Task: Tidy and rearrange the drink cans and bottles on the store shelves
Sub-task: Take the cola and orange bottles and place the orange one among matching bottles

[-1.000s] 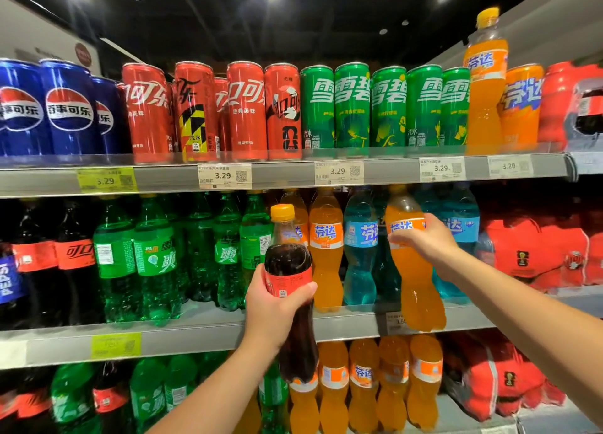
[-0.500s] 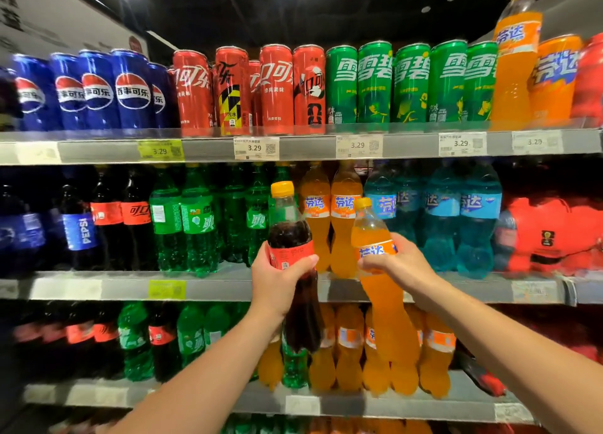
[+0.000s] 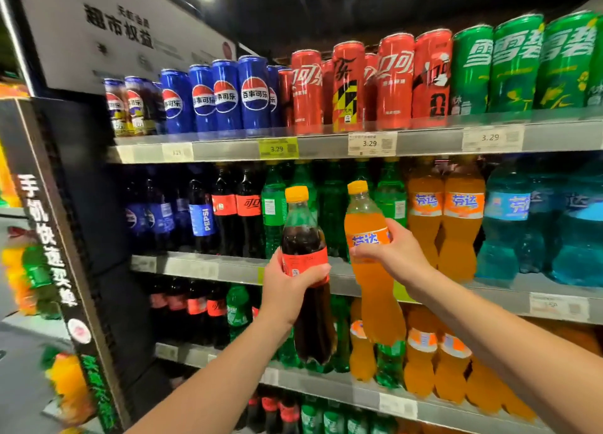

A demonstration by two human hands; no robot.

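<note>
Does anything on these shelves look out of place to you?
Yes. On the lower shelf a green bottle stands between orange bottles, breaking the colour blocks that the other rows keep. Nothing looks spilled or damaged, as far as this slightly blurry view shows.

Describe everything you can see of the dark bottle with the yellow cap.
The cola bottle is clear plastic, with dark brown drink up to its shoulder, a yellow cap and a red label round its waist. It stands nearly upright in the air before the shelves, on none of them. The left hand grips it round the label. The orange bottle in the right hand hangs beside it, apart.
</note>
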